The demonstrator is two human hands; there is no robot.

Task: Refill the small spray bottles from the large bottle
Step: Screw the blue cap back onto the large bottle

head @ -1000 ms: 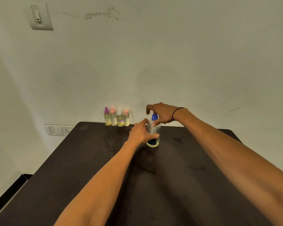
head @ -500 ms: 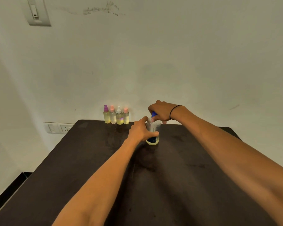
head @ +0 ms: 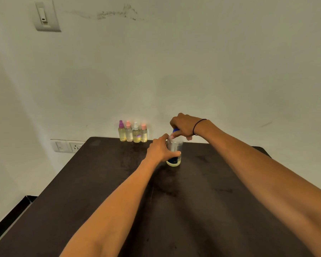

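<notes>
The large clear bottle [head: 175, 154] with a blue label and yellowish liquid at its bottom stands upright on the dark table [head: 193, 201], far centre. My left hand [head: 160, 150] grips its body from the left. My right hand [head: 183, 126] comes over the top and its fingers curl round the blue cap [head: 175, 130], most of which is hidden. Several small spray bottles [head: 133, 133] with yellowish liquid stand in a row at the table's far edge against the wall, left of the large bottle; their caps are purple, pink, white and pink.
A white wall rises right behind the table. A socket plate [head: 69, 146] sits on the wall beside the table's far left corner, and a switch [head: 45, 15] higher up. The table's left edge drops to a dark ledge [head: 11, 214].
My right hand has come down from hovering over the cap and closed its fingers round it. My left hand keeps its grip on the bottle, which stays in place.
</notes>
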